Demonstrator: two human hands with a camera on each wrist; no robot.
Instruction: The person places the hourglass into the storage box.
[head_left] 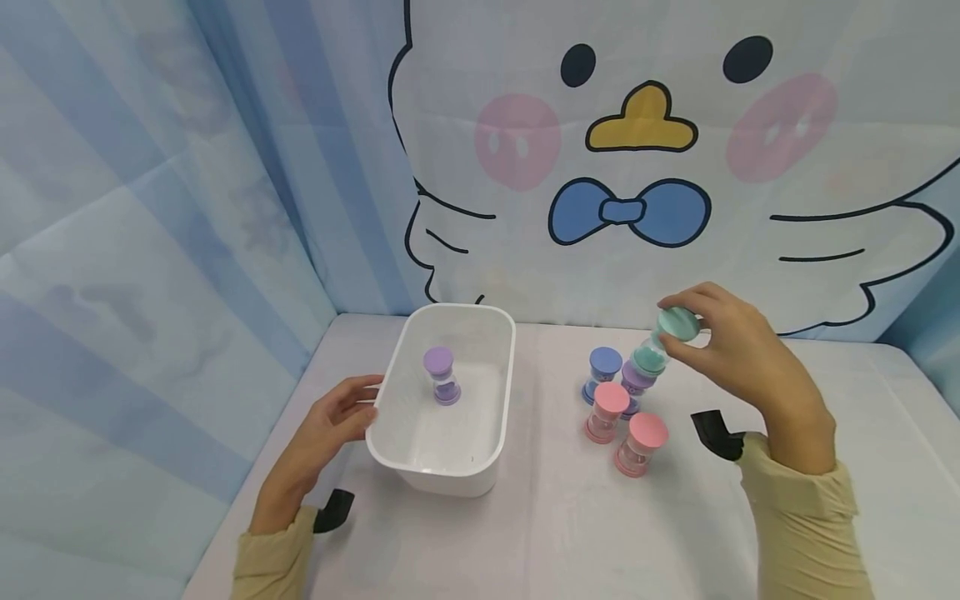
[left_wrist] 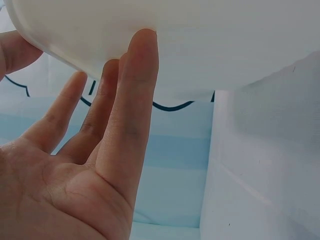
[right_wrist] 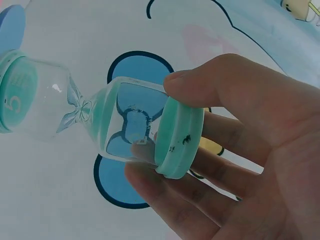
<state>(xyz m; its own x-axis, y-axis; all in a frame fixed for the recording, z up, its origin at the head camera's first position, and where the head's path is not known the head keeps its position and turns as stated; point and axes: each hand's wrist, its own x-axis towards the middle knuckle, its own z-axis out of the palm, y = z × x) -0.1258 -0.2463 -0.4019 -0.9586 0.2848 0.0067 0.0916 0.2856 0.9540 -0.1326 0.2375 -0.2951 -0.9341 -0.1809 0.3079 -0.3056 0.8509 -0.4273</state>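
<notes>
My right hand [head_left: 738, 354] pinches a teal sand timer [right_wrist: 135, 122] by its end cap, thumb on one side and fingers on the other. In the head view, this timer slants over a purple sand timer [head_left: 637, 377], partly covering it. A blue sand timer [head_left: 604, 364] and two pink sand timers [head_left: 611, 402] stand close by. Over on the left, my left hand [head_left: 330, 425] touches the outer side of a white bin [head_left: 497, 433] near its rim, fingers fairly straight. Another purple sand timer [head_left: 442, 377] stands inside the bin.
A pale cloth-covered table [head_left: 562, 533] bears the bin and timers. Behind it hangs a curtain [head_left: 630, 275] printed with a cartoon face and bow tie. A striped blue curtain [head_left: 150, 250] closes off the left side. Black mounts sit at both wrists.
</notes>
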